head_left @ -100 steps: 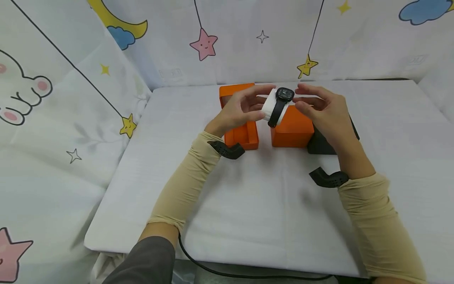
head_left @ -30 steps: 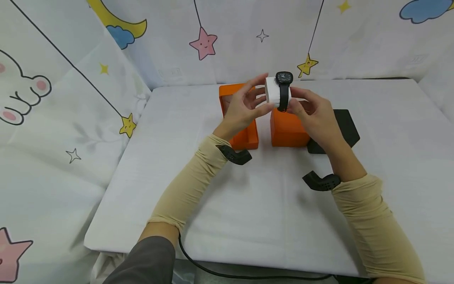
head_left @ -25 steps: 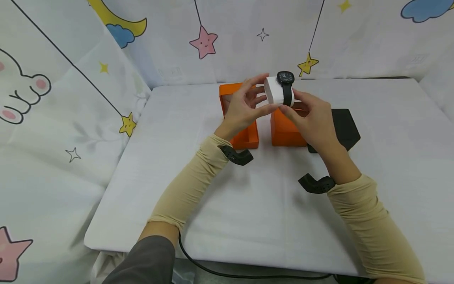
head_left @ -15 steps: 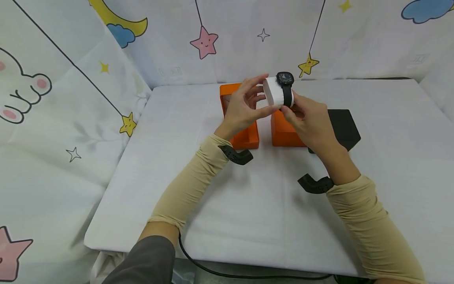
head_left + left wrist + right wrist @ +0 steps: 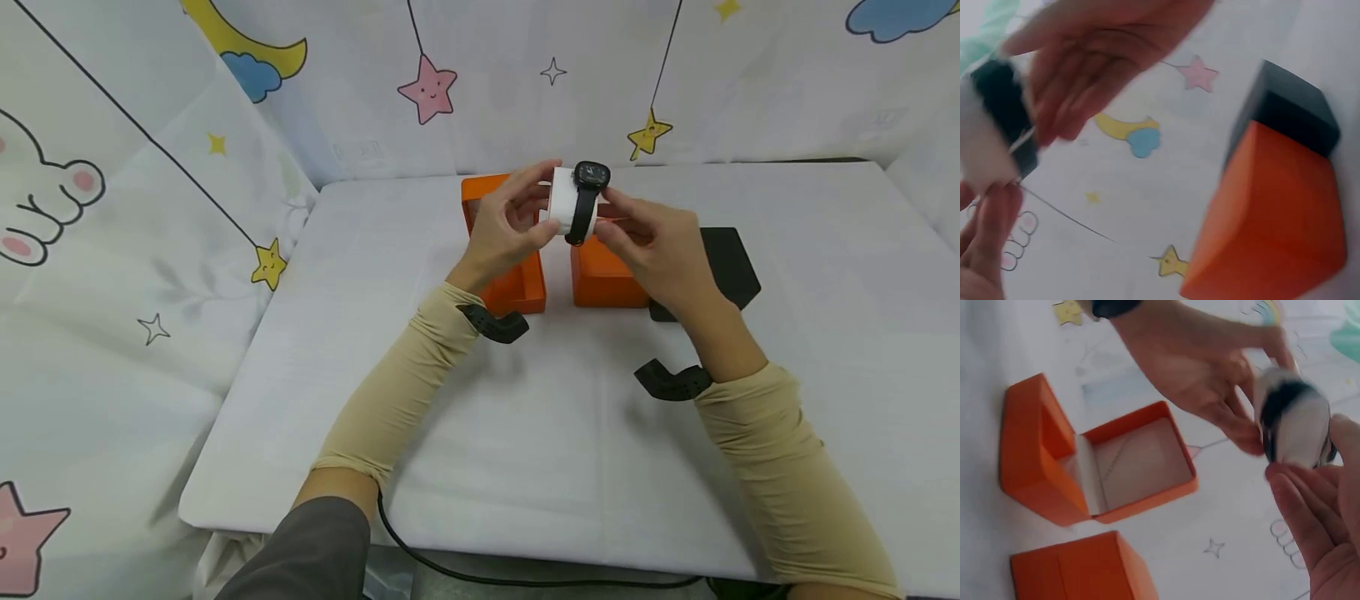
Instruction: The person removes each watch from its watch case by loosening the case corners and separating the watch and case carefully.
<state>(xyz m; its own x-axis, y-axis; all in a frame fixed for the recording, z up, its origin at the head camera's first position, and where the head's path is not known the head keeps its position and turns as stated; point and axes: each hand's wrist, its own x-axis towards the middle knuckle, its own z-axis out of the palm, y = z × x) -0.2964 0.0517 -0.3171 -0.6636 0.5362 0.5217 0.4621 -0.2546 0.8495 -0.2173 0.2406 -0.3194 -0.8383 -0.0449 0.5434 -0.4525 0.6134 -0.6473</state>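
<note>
A black wristwatch (image 5: 592, 175) with a dark strap is wrapped around a white cushion (image 5: 561, 200), held up above the boxes. My left hand (image 5: 504, 221) grips the cushion's left side, thumb below and fingers behind. My right hand (image 5: 660, 242) pinches the watch at its right side with thumb and fingertips. In the left wrist view the watch (image 5: 1004, 94) is blurred, and the right hand's fingers hang beside it. The right wrist view shows the cushion (image 5: 1304, 434) between both hands.
An open orange box (image 5: 528, 296) with a pale lining stands behind the left hand. To its right is an orange block-shaped box (image 5: 606, 287), then a black box (image 5: 731, 267), partly hidden by the right hand. White cloth covers the table (image 5: 480, 467); a black cable (image 5: 525, 581) runs along the front.
The right hand has closed in from apart to touching the watch. Both hands first raised the watch and cushion, then over the last half second shifted them slightly left and down, tilting them.
</note>
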